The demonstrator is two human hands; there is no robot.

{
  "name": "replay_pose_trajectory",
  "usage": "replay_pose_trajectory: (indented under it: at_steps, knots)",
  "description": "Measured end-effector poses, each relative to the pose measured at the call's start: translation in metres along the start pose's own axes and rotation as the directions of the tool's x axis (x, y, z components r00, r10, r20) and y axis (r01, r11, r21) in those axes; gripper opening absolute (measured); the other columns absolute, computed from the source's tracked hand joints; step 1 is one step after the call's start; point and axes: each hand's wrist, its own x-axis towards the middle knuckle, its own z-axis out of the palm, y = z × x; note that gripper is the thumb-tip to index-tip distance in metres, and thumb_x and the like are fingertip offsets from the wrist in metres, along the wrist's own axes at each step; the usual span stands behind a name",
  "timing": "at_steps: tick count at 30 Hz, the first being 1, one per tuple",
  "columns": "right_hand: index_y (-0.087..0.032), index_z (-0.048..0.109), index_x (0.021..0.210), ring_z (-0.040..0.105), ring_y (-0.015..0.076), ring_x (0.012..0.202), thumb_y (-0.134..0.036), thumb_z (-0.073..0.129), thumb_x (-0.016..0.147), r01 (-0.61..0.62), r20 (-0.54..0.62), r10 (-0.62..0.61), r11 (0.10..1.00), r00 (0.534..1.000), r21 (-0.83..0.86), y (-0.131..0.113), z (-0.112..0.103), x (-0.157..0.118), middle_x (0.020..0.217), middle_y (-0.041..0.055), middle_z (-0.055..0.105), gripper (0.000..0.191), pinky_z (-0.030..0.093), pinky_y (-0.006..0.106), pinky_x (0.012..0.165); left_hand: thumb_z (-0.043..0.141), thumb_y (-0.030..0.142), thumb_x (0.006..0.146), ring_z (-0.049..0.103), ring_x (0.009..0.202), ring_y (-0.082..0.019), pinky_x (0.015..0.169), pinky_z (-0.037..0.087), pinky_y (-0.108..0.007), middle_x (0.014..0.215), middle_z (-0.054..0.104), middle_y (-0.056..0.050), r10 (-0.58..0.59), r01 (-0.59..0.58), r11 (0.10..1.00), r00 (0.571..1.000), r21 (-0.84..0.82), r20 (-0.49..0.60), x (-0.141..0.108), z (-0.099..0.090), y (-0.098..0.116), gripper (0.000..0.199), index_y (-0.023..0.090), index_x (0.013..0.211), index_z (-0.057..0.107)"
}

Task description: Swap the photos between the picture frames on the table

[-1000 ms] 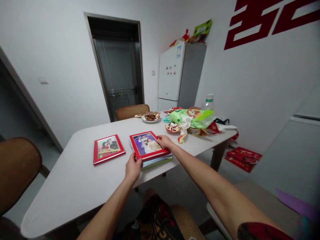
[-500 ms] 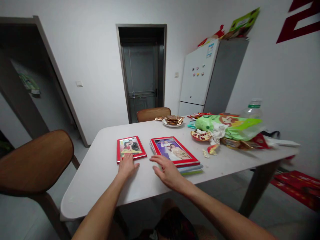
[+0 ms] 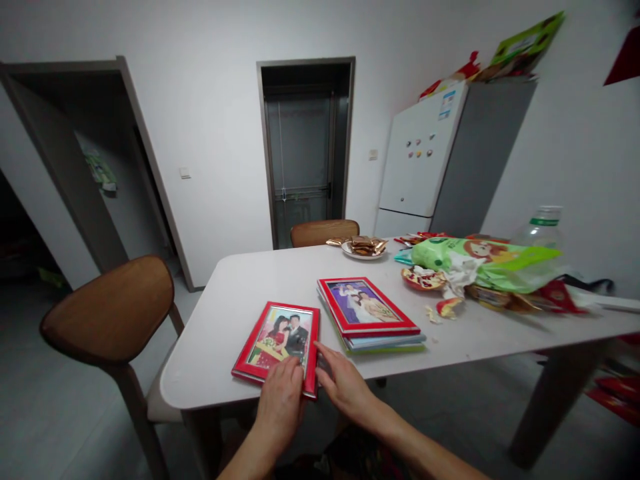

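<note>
A small red picture frame (image 3: 311, 373) lies face up at the table's near edge, showing two people, and its near corner reaches over the edge. My left hand (image 3: 283, 393) is closed over its near side, fingers pressed on the front; what is beneath is hidden. At the frame's right side is my right hand (image 3: 345, 380), its fingertips and thumb touching the edge with a gap between them. Beside it, a larger red picture frame (image 3: 375, 329) with a purple photo rests on a stack of thin books or folders (image 3: 385, 345).
Farther back on the white table (image 3: 240, 280) stand a plate of wrapped snacks (image 3: 365, 248), a cut pomegranate (image 3: 423, 279), crumpled tissue (image 3: 463, 270), a green bag (image 3: 505, 263) and a clear bottle (image 3: 543, 230). A wooden chair (image 3: 113, 307) is at the left.
The small frame has slid toward me and turned, with my left hand on its near side. My right hand has come from the stack to its right edge. The view has shifted left.
</note>
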Motion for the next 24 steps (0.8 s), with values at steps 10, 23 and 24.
replay_pose_trajectory:
  at_steps: [10, 23, 24]
  knots:
    - [-0.015, 0.039, 0.123, 0.045, 0.0191, 0.111, -0.036, 0.034, 0.081, 0.029, -0.067, -0.018, 0.984, 0.998, 0.174, -0.035, 0.0, 0.026, 0.124, 0.0117, 0.046, 0.047, 0.037, 0.038, 0.093, 0.044, 0.026, 0.079, 0.055, 0.095, -0.018, 0.083, 0.043, -0.032, 0.105, 0.057, -0.006, -0.421, 0.115, 0.754, 0.84, -0.646, -0.342, 0.005, -0.072, 0.001, 0.036, 0.021, 0.114, 0.037]
    - [-0.015, 0.051, 0.114, 0.045, 0.0222, 0.106, -0.031, 0.049, 0.073, 0.135, 0.128, -0.121, 0.985, 0.984, -0.105, -0.038, 0.023, 0.027, 0.117, 0.0128, 0.05, 0.044, 0.033, 0.037, 0.09, 0.05, 0.035, 0.073, 0.051, 0.105, -0.021, 0.088, 0.041, -0.034, 0.116, 0.051, -0.009, -0.599, 0.256, 0.528, 0.788, -0.81, -0.141, -0.043, -0.042, -0.028, 0.053, 0.019, 0.12, 0.032]
    - [-0.017, 0.051, 0.113, 0.045, 0.0224, 0.106, -0.029, 0.05, 0.072, 0.154, 0.147, -0.132, 0.977, 0.98, -0.145, -0.036, 0.022, 0.026, 0.117, 0.0126, 0.049, 0.043, 0.033, 0.037, 0.089, 0.05, 0.036, 0.073, 0.047, 0.109, -0.022, 0.091, 0.038, -0.036, 0.12, 0.049, -0.01, -0.59, 0.305, 0.58, 0.797, -0.755, -0.131, -0.048, -0.035, -0.031, 0.054, 0.019, 0.121, 0.032]
